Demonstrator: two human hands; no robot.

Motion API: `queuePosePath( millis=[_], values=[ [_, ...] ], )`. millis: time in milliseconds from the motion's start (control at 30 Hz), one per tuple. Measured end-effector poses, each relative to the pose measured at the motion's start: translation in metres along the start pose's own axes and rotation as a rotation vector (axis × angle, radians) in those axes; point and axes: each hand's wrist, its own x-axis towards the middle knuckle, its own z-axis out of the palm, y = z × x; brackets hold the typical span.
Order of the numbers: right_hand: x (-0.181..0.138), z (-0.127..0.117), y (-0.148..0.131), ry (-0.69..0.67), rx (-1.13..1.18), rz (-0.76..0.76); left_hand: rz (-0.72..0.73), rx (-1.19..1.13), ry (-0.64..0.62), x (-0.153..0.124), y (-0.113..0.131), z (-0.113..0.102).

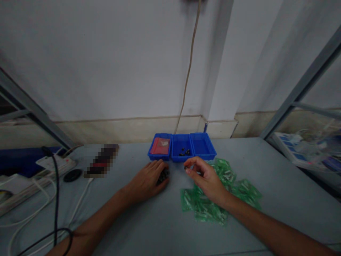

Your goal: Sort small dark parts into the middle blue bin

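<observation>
My left hand [147,179] rests on the table, its fingers and thumb curled round a heap of small dark parts [163,175]. Their exact kind is too small to make out. Between thumb and forefinger, my right hand [205,177] pinches one small dark part [185,168], just above the table. Several similar black parts [184,153] lie in the middle blue bin [182,159], beyond both hands. Green plastic packets [210,209] with small pale pieces inside are spread beneath and around my right hand and wrist.
The left blue bin [159,156] holds a red packet [160,145]; a right blue bin [203,145] adjoins. At left are a blurred-out phone-like object [102,160], a black disc [72,175], cables and a power strip [61,165]. A white tray [290,151] stands at right.
</observation>
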Motion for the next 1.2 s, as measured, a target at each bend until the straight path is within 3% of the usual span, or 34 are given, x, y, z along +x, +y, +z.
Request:
queuePosePath(
  millis=[1200],
  values=[
    [-0.0003, 0.0001, 0.004, -0.033, -0.026, 0.012, -0.002, 0.013, -0.034, -0.0001, 0.0003, 0.0018]
  ],
)
